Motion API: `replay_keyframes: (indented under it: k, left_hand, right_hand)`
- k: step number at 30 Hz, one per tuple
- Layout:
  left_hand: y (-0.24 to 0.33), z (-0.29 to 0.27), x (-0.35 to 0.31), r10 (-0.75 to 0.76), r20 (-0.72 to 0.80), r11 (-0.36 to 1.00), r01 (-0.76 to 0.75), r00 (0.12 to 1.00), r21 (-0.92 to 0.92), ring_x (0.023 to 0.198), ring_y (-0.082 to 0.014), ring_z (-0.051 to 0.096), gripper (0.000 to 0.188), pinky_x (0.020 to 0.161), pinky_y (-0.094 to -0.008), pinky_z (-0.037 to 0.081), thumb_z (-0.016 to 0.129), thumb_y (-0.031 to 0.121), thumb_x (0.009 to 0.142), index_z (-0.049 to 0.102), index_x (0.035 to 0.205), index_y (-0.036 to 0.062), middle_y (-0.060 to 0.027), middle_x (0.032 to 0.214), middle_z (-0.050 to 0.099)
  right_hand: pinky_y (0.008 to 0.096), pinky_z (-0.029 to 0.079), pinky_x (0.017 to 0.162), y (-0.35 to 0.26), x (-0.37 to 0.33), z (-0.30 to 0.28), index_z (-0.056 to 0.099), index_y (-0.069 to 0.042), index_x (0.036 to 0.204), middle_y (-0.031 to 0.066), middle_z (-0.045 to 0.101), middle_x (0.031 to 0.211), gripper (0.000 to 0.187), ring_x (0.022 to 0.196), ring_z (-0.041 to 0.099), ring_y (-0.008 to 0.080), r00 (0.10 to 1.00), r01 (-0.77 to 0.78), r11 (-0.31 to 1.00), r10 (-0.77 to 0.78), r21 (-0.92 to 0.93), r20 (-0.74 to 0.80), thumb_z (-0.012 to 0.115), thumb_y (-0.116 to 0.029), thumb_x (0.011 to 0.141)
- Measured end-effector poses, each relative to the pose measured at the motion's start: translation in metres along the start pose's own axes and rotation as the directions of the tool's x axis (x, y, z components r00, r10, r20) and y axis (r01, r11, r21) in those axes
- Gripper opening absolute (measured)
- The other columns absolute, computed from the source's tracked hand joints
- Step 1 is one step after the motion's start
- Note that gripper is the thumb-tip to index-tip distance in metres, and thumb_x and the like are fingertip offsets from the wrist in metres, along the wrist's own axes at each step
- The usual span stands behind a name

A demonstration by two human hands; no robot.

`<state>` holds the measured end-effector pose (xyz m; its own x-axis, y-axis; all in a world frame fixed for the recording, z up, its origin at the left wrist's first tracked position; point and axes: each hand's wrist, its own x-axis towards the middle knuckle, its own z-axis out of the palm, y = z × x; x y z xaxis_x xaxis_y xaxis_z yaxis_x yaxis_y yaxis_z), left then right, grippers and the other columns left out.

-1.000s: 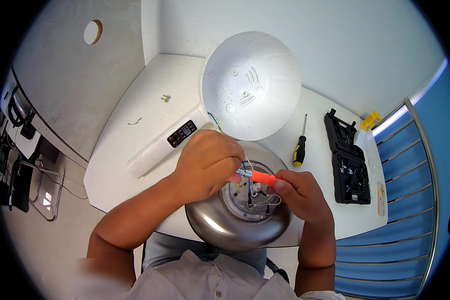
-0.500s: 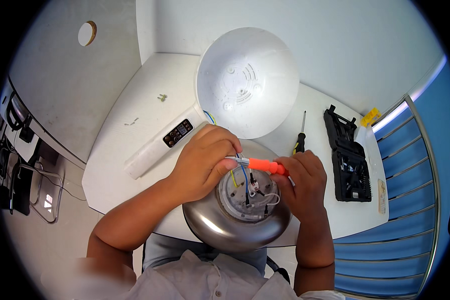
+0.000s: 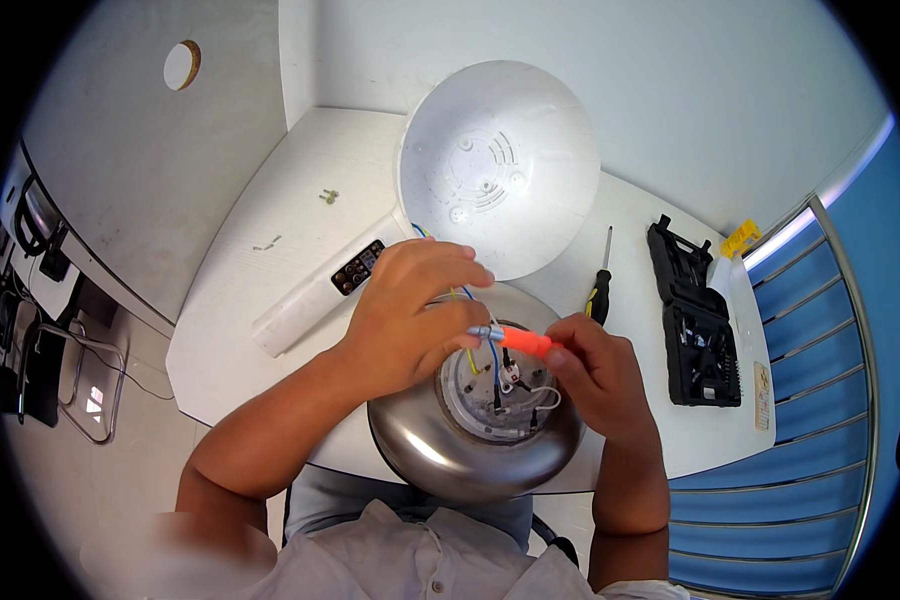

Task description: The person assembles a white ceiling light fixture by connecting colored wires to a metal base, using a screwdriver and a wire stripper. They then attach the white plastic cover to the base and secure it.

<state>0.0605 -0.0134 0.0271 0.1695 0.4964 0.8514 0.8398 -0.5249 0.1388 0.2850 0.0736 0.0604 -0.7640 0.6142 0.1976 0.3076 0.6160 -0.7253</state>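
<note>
1. The left hand (image 3: 410, 310) covers the upper left of a metal bowl (image 3: 440, 455); its fingertips hide where the yellow and blue wires (image 3: 492, 362) start, and whether its grip pinches those wires or only the tool's metal tip cannot be told.
2. The right hand (image 3: 595, 375) has a clenched grip on an orange-handled tool (image 3: 522, 341); the palm swallows the handle's end, so its full length is not seen.
3. The tool lies nearly level above the bowl's middle, long axis left to right, metal tip toward the left hand, handle toward the right.
4. The bowl sits at the bench (image 3: 270, 290) edge nearest the person, open side up, small terminals and a white wire loop inside, too small to read clearly.
5. Behind it a white dome (image 3: 500, 165) leans against the wall, hollow side forward.
6. A screwdriver (image 3: 600, 285) lies right of the dome, shaft pointing away; a black case (image 3: 695, 320) lies open farther right.
7. A remote (image 3: 358, 268) lies on a white bar, left of the hands.
</note>
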Motion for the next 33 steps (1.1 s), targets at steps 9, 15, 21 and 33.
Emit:
replay_keyframes:
  k: [9,15,21,33]
  left_hand:
    - [-0.007,0.003,-0.006,-0.215,0.165,0.918,0.257,0.963,-0.303,0.094,-0.0290,0.054,0.033,0.086,-0.0372,0.041,0.048,0.037,0.094,0.059,0.090,0.0060,-0.0097,0.099,0.059]
    - [-0.001,0.004,-0.004,-0.251,0.264,0.608,0.364,0.931,-0.705,0.101,-0.0254,0.055,0.053,0.092,-0.0390,0.041,0.033,0.051,0.099,0.052,0.079,0.0049,-0.0107,0.101,0.056]
    - [0.010,0.003,-0.004,-0.435,0.404,0.197,0.523,0.805,-0.830,0.107,-0.0228,0.055,0.067,0.096,-0.0395,0.041,0.023,0.065,0.094,0.053,0.101,0.0048,-0.0111,0.108,0.057]
    - [0.043,0.008,0.057,-0.397,0.521,-0.055,0.547,0.756,-0.835,0.097,-0.0224,0.062,0.072,0.086,-0.0352,0.051,0.021,0.067,0.092,0.050,0.107,0.0028,-0.0171,0.103,0.062]
  right_hand:
    - [0.0346,0.042,0.056,0.003,0.006,0.008,0.062,-0.007,0.086,0.0054,0.057,0.068,0.019,0.059,0.053,0.0230,0.914,0.257,0.890,-0.351,-0.376,-0.205,0.070,-0.023,0.079]
    - [0.0347,0.038,0.055,0.004,0.008,0.006,0.062,-0.008,0.085,0.0046,0.055,0.066,0.021,0.058,0.049,0.0224,0.848,0.391,0.838,-0.489,-0.380,-0.206,0.072,-0.024,0.076]
    - [0.0348,0.036,0.055,0.007,0.009,0.007,0.062,-0.009,0.086,0.0028,0.055,0.068,0.025,0.059,0.048,0.0215,0.759,0.501,0.741,-0.624,-0.447,-0.185,0.073,-0.028,0.074]
    - [0.0320,0.033,0.052,0.006,0.005,-0.003,0.062,-0.009,0.087,0.0006,0.056,0.071,0.026,0.059,0.048,0.0184,0.639,0.548,0.652,-0.731,-0.525,-0.241,0.074,-0.027,0.073]
